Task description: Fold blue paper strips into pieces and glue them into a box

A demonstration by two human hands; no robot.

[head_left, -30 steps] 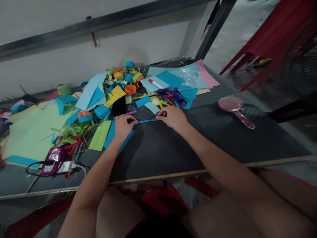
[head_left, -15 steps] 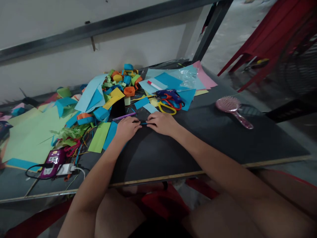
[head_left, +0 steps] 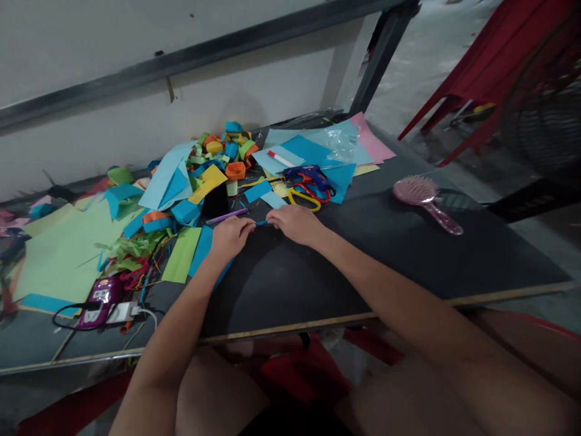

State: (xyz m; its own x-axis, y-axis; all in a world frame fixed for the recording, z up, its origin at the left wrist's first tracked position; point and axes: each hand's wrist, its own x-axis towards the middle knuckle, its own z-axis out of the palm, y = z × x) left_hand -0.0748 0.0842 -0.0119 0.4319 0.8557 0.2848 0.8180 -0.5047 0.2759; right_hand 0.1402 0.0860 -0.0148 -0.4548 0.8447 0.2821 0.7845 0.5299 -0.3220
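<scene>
A thin blue paper strip [head_left: 262, 223] spans the gap between my two hands, just over the dark tabletop [head_left: 290, 278]. My left hand [head_left: 230, 235] pinches its left end, and my right hand [head_left: 294, 223] pinches the other end; the fingers hide both ends. Beside my left hand lie a purple pen [head_left: 226, 217], a green paper piece [head_left: 181, 255] and a blue sheet [head_left: 201, 251] partly under the wrist. Just beyond my right hand are yellow-handled scissors [head_left: 305, 198] and small blue paper pieces [head_left: 258, 191].
Folded paper pieces [head_left: 235, 171] are heaped against the wall. A blue glue gun [head_left: 313, 177] and a red-capped marker [head_left: 280, 158] lie by coloured sheets. A pink hairbrush [head_left: 426, 203] rests at right, a purple device [head_left: 100, 300] with cables at left. A fan [head_left: 544, 109] stands beyond the table.
Both hands still pinch the blue paper strip. It now shows more clearly, seemingly raised slightly, with the fingers closed more tightly at its ends. The view has shifted a little.
</scene>
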